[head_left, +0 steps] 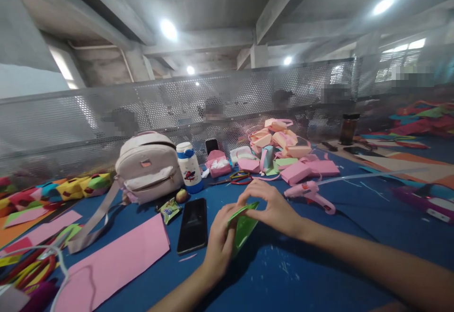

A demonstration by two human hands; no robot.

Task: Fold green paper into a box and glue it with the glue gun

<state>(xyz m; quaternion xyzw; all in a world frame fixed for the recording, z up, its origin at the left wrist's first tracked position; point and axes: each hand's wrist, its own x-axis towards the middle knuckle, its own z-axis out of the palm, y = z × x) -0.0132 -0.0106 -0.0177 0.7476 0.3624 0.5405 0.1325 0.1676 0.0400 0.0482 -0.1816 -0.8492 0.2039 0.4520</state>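
A folded piece of bright green paper (246,230) is held above the blue table, in the middle of the view. My left hand (220,238) grips its left side, thumb and fingers closed on it. From the upper right, my right hand (270,203) pinches the top edge between thumb and fingers. A black smartphone (192,225) lies just left of my left hand. Right of my right hand rests a pink hot glue gun (310,195). Scissors (240,177) with red and yellow handles lie behind my hands.
A pale backpack (148,168) and a white-and-blue bottle (190,170) stand at the back left. Pink paper sheets (117,262) lie at the left front. Folded paper pieces (275,139) are heaped at the back. A perforated metal screen (234,92) closes off the far edge.
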